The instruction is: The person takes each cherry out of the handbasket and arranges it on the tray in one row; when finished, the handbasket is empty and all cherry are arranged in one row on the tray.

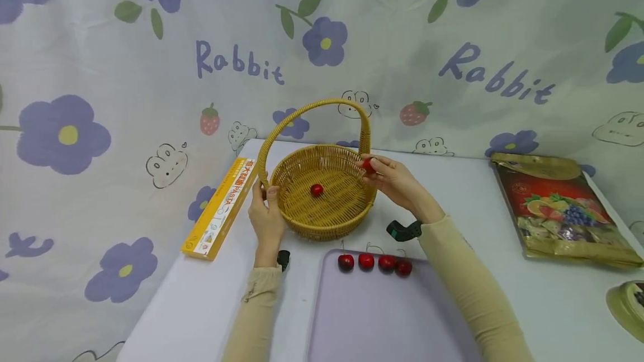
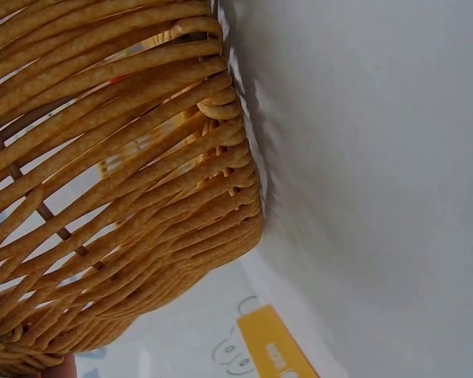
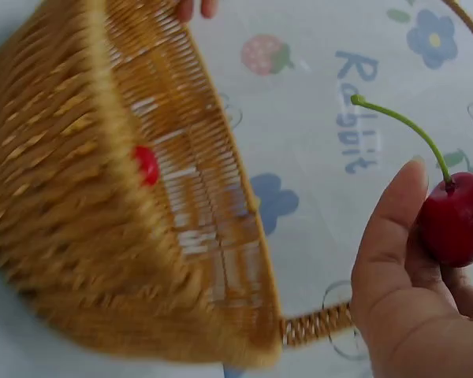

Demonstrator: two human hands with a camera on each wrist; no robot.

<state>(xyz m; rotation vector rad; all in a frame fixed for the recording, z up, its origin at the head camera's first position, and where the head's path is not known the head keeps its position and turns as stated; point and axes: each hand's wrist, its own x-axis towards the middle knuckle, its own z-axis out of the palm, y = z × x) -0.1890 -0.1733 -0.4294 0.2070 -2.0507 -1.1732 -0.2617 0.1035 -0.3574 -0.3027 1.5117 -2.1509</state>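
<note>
A woven wicker basket with a tall arched handle stands on the table, and one red cherry lies inside it. My left hand grips the basket's left rim at the foot of the handle, thumb on the near side. At the right rim, my right hand pinches another cherry between thumb and fingers; its green stem points up and away in the right wrist view. Wicker side wall fills much of the left wrist view, where the left hand is almost wholly hidden.
Several cherries with stems lie along the far edge of a lilac tray in front of the basket. A yellow pasta box lies to the left. On the right are a red and gold bag and a partly visible green container.
</note>
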